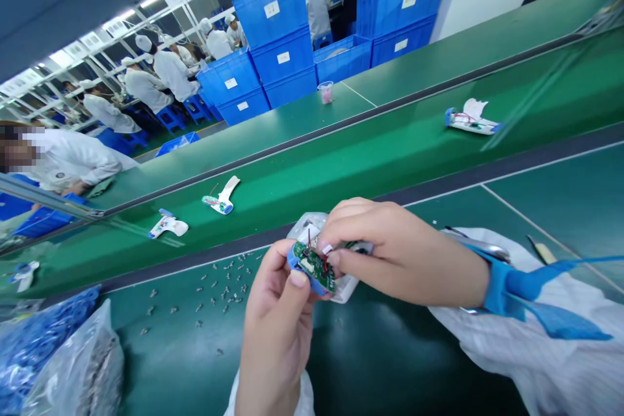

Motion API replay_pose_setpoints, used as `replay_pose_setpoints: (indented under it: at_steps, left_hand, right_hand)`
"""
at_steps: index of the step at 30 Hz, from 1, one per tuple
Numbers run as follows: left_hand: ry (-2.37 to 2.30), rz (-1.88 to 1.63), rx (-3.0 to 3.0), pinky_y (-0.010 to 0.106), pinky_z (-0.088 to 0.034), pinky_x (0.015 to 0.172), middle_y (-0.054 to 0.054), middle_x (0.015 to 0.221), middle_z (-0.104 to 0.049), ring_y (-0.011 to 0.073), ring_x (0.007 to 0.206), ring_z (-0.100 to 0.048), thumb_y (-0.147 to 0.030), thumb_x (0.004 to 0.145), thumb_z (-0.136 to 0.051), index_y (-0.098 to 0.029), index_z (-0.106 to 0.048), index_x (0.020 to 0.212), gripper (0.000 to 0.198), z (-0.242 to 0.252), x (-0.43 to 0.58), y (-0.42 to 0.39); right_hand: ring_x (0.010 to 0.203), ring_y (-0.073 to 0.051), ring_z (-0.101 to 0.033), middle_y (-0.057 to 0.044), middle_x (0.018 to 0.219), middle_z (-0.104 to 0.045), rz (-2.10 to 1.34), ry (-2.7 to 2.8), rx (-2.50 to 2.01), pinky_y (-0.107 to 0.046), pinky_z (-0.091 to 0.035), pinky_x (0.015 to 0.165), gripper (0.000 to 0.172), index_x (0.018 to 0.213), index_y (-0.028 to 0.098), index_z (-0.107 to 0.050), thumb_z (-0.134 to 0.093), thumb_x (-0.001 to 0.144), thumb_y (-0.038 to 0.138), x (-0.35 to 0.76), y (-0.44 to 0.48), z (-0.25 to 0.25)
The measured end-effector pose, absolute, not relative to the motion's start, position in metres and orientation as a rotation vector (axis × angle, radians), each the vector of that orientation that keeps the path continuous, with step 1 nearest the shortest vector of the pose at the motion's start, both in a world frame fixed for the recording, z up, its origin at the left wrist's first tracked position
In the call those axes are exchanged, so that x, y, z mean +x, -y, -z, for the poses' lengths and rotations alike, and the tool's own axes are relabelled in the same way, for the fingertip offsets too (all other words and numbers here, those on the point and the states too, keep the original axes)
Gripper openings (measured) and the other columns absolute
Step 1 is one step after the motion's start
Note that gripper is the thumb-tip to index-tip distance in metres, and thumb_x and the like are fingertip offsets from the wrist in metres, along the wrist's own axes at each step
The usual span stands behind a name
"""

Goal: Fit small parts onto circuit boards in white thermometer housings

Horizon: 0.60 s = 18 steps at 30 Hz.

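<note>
— Where is the small green circuit board (312,266) held, and by what?

— It is held up over the counter (550,208), near its far edge, beside the green conveyor belt (302,208). It is gripped firmly from below by the left hand (277,331), with the thumb pressed on its face. Its upper edge is pinched by the fingertips of the right hand (404,253).

— What could go wrong from here?

— The thin red wires (309,238) could be torn loose if the pinch is pulled too hard. If the grip is slackened, the board could be dropped among the small screws (219,292) scattered on the counter. The clear plastic bag (312,224) behind it could also be snagged and dragged.
</note>
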<state>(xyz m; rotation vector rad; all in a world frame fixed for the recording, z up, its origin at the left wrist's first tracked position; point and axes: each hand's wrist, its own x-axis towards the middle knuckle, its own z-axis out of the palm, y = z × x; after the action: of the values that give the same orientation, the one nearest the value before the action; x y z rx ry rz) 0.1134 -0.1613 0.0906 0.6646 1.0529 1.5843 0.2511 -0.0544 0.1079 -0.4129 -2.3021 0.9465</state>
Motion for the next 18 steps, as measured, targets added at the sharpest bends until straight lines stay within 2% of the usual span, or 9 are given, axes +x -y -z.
replay_pose_setpoints:
  at_steps: [2, 4, 8, 10, 14, 18]
  left_hand:
    - [-1.065, -1.605, 0.661, 0.010, -0.050, 0.061, -0.001, 0.087, -0.069, 0.0061, 0.069, -0.063, -0.030, 0.082, -0.070, -0.024, -0.071, 0.095, 0.015, -0.090, 0.115, 0.161]
    - [-1.077, -1.633, 0.652, 0.011, -0.051, 0.062, -0.001, 0.087, -0.069, 0.0065, 0.069, -0.063, -0.030, 0.082, -0.071, -0.024, -0.071, 0.094, 0.014, -0.088, 0.117, 0.160]
    - [-1.078, -1.691, 0.615, 0.015, -0.053, 0.064, 0.000, 0.083, -0.067, 0.0073, 0.068, -0.062, -0.031, 0.081, -0.071, -0.023, -0.071, 0.091, 0.012, -0.084, 0.125, 0.156]
    - [-1.080, -1.710, 0.600, 0.016, -0.053, 0.065, 0.000, 0.086, -0.067, 0.0073, 0.070, -0.062, -0.032, 0.082, -0.071, -0.023, -0.071, 0.093, 0.014, -0.082, 0.129, 0.155]
    - [-1.182, -1.754, 0.650, 0.015, -0.052, 0.070, 0.000, 0.093, -0.068, 0.0073, 0.077, -0.062, -0.032, 0.084, -0.068, -0.024, -0.069, 0.096, 0.015, -0.081, 0.133, 0.157]
    - [-1.310, -1.791, 0.780, 0.017, -0.052, 0.074, 0.001, 0.096, -0.068, 0.0102, 0.085, -0.062, -0.033, 0.086, -0.066, -0.024, -0.066, 0.100, 0.017, -0.085, 0.133, 0.162]
  right_hand:
    - [0.073, -0.014, -0.056, -0.001, 0.071, -0.065, -0.895, 2.309, -0.457, -0.030, -0.041, 0.073, 0.020, 0.070, 0.016, -0.064, -0.051, 0.085, 0.014, 0.246, 0.055, -0.104]
    - [0.075, -0.016, -0.056, -0.001, 0.067, -0.063, -0.832, 2.280, -0.518, -0.033, -0.040, 0.077, 0.025, 0.065, 0.016, -0.060, -0.049, 0.087, 0.014, 0.241, 0.057, -0.101]
    - [0.104, -0.024, -0.054, -0.003, 0.080, -0.068, -0.679, 2.162, -0.639, -0.044, -0.034, 0.097, 0.024, 0.074, 0.017, -0.062, -0.044, 0.089, 0.014, 0.235, 0.066, -0.094]
    - [0.110, -0.025, -0.052, -0.003, 0.082, -0.069, -0.668, 2.117, -0.651, -0.045, -0.033, 0.100, 0.024, 0.078, 0.017, -0.064, -0.043, 0.090, 0.014, 0.232, 0.068, -0.091]
    - [0.098, -0.020, -0.056, -0.003, 0.082, -0.069, -0.732, 1.992, -0.598, -0.037, -0.039, 0.093, 0.021, 0.079, 0.016, -0.065, -0.046, 0.087, 0.010, 0.228, 0.067, -0.086]
    - [0.081, -0.015, -0.052, 0.001, 0.075, -0.067, -0.836, 1.910, -0.533, -0.030, -0.041, 0.081, 0.020, 0.076, 0.017, -0.065, -0.049, 0.085, 0.008, 0.228, 0.064, -0.088]
